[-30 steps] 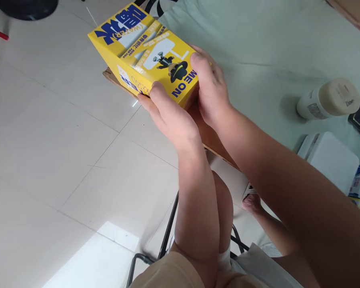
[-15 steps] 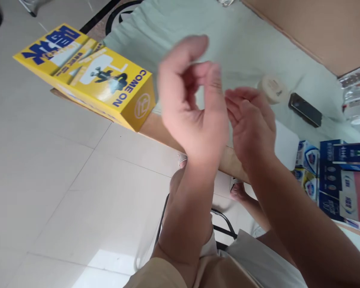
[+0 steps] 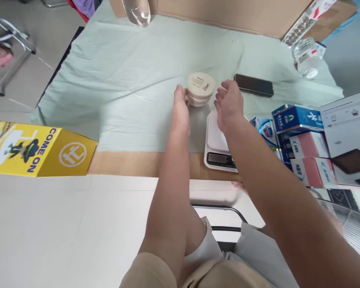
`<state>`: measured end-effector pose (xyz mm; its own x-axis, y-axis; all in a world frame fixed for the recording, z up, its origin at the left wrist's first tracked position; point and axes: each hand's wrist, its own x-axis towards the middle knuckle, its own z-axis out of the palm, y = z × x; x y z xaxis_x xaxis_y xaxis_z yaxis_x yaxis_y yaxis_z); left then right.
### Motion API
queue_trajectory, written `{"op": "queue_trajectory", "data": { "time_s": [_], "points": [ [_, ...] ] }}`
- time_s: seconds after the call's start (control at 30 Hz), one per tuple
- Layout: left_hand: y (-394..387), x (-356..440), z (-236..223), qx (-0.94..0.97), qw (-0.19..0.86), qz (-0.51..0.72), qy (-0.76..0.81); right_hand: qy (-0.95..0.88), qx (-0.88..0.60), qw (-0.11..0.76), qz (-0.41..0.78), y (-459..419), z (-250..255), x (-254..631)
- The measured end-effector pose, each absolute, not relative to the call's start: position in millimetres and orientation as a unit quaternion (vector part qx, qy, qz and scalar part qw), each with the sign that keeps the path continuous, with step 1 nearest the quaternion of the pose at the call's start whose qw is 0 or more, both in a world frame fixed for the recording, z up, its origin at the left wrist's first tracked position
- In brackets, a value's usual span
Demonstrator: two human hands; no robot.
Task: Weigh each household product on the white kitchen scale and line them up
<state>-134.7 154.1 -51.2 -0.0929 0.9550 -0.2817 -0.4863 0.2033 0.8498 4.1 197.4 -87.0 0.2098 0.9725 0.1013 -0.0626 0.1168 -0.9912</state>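
A cream-coloured round Dove jar (image 3: pixel 199 89) with a lid stands on the green cloth. At its left side is my left hand (image 3: pixel 181 110), fingertips up against the jar wall and partly hidden, not wrapped around it. To the jar's right, my right hand (image 3: pixel 230 103) hovers with loosely bent fingers, apart from the jar and holding nothing. Below that hand lies a white kitchen scale (image 3: pixel 214 138) with a dark display, partly covered by my right forearm. A black phone (image 3: pixel 254 85) rests just beyond my right hand.
A yellow box (image 3: pixel 66 154) stands at the table's left front corner. Toothpaste and soap boxes (image 3: pixel 300 118) are stacked on the right. Clear plastic bottles (image 3: pixel 306 60) lie at the back right, and a clear container (image 3: pixel 137 12) is at the back. Cardboard (image 3: pixel 216 16) borders the far side.
Both hands have moved apart from each other and out over the table to either side of the jar. The view has turned, bringing the scale and more of the table into sight.
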Motion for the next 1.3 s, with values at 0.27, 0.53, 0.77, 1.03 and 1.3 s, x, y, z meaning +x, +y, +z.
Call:
{"op": "queue_trajectory", "data": {
  "time_s": [0.27,0.53,0.77,1.03,1.3],
  "points": [
    [145,-126,-36,0.234,0.640,0.597,0.423,-0.334,-0.569,0.591,0.464,188,-52,-35],
    [118,-136,-17,0.291,0.593,0.614,0.431,-0.371,-0.514,0.613,0.471,112,-14,-22],
    [74,-114,-24,0.347,0.656,0.533,0.405,-0.365,-0.528,0.625,0.445,16,-20,6],
    [59,-99,-21,0.373,0.647,0.480,0.461,-0.273,-0.556,0.636,0.460,0,-39,22],
    [66,-108,-27,0.366,0.478,0.618,0.507,-0.342,-0.530,0.686,0.363,-48,-54,32]
  ]
}}
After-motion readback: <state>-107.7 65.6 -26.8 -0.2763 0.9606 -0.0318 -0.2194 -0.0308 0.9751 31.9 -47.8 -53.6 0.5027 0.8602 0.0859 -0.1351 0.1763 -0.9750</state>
